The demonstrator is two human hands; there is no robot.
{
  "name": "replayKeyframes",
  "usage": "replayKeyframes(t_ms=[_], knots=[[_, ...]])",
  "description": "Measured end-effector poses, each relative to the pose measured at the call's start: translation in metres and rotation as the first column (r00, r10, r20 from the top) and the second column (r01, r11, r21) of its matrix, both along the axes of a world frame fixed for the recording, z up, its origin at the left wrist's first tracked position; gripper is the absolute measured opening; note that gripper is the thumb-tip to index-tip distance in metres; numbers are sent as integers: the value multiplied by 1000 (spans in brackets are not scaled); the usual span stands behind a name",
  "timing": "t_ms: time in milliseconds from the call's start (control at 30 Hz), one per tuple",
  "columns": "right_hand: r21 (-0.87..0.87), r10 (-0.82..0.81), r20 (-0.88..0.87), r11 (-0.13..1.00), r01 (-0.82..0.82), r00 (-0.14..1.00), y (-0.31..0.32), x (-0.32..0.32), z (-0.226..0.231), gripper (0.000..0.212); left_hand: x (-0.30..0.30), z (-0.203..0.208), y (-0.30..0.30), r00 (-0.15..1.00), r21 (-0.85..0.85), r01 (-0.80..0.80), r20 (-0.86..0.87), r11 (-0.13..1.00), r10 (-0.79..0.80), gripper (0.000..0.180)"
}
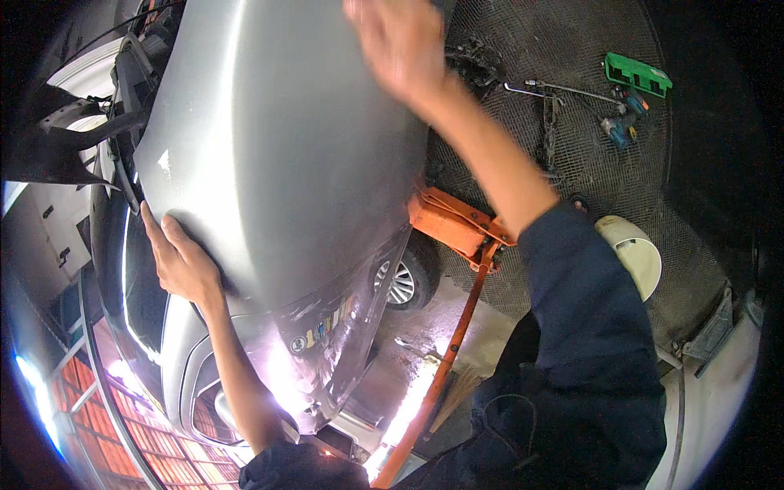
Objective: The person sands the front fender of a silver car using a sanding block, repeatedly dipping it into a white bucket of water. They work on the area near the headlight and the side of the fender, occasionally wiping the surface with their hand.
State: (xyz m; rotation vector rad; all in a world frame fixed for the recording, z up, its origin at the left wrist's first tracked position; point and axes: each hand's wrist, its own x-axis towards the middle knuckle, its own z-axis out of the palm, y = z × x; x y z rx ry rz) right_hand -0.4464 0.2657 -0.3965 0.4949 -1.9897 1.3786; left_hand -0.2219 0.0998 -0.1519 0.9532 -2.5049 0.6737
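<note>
A large curved silver-grey car body panel fills the middle of the view, with a bright light streak along it and a small pale scuff near its left edge. On the panel's lower left, beside the dark gap to the car's body, my left hand lies flat with its fingers stretched out. My right hand is at the far right edge of the panel, blurred by motion. Its fingers are partly cut off by the upper border, so what they hold, if anything, does not show.
An orange floor jack stands at the panel's right, its long handle slanting toward me, near a car wheel. On the dark mat lie a blue cordless power tool, a green tray, a long metal bar and a cream bucket.
</note>
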Motion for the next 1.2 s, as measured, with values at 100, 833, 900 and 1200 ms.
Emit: replayKeyframes(t_ms=[100,833,900,1200], knots=[[-100,419,229,908,-407,879,-2,175,-16,49,7,7,2,998,12,-58,23,998,58,52],[-184,230,136,962,-203,964,-15,184,-82,50,-3,0,-6,999,-15,-28,34,999,28,56],[-368,159,45,920,-131,986,0,78,-54,41,12,7,-8,998,-33,-48,41,998,50,56],[-492,90,201,870,21,976,5,44,-20,39,2,5,-6,997,-32,-63,36,997,65,55]])
